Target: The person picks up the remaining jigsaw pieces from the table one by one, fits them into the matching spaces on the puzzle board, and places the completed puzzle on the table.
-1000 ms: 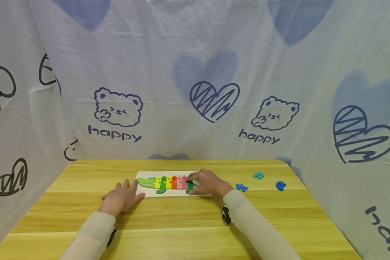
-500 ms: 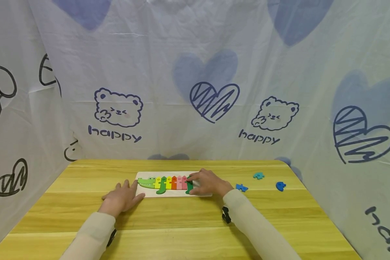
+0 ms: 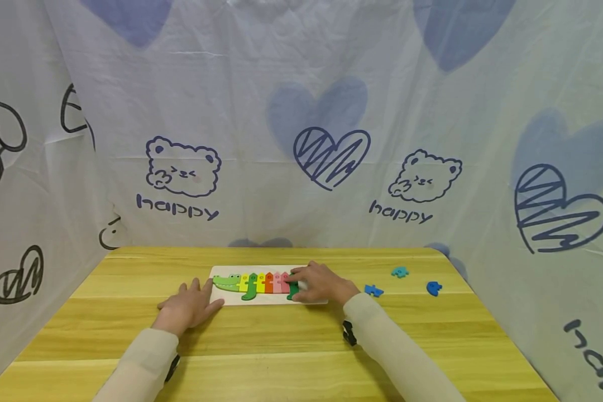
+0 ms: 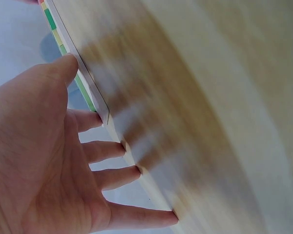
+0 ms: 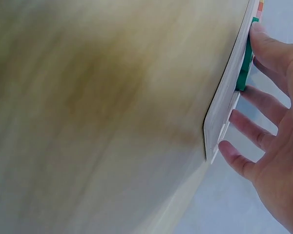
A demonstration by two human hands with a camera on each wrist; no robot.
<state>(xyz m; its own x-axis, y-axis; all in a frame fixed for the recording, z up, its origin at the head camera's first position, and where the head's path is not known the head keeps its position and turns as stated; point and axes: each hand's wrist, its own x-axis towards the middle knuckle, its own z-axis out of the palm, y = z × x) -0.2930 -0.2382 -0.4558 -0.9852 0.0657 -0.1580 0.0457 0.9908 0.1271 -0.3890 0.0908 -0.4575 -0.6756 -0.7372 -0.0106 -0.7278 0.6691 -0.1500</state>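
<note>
A white puzzle board [image 3: 271, 300] lies on the table, bearing a crocodile puzzle. Its light green head piece [image 3: 226, 283] is at the left, followed by yellow, green, orange and pink pieces. My left hand [image 3: 188, 306] rests at the board's left end with fingers spread and straight; in the left wrist view its thumb [image 4: 67, 68] touches the board's edge. Over the right part, my right hand [image 3: 319, 283] pinches a dark green leg piece [image 3: 293, 286] between thumb and fingers. The right wrist view shows the thumb against this dark green piece [image 5: 245, 66]. The hand hides the board's right part.
Three loose puzzle pieces lie on the table right of the board: a blue one [image 3: 374, 290], a teal one [image 3: 400, 272] and a dark blue one [image 3: 434, 287]. A printed curtain [image 3: 261, 218] hangs behind the wooden table [image 3: 261, 352] and along its sides.
The right index fingertip has shifted very slightly on the dark green piece. Otherwise the hands, board and loose pieces stay where they were.
</note>
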